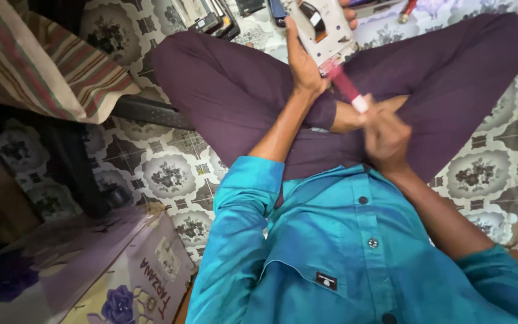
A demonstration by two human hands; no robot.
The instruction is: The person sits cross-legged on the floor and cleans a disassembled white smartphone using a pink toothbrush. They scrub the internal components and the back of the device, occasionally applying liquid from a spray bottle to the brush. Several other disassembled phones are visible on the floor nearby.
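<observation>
- Sitting cross-legged on a patterned floor covering, a person in a teal shirt and dark purple trousers is working over the lap.
- The left hand is gripping a pale grey device casing from below, fingers wrapped closed around its edge, and is holding it up above the knees near the top edge of the view.
- The right hand is closing in a fist around a screwdriver with a red handle and white cap; the tool is slanting up from the fist, with its far end meeting the lower corner of the casing.
- Another fingertip is showing at the casing's top right, though whose hand it belongs to cannot be told.
- Dark flat devices are lying on the floor beyond the left knee.
- A striped cloth is hanging at the upper left corner, and a flowered cardboard box is standing at the lower left.
</observation>
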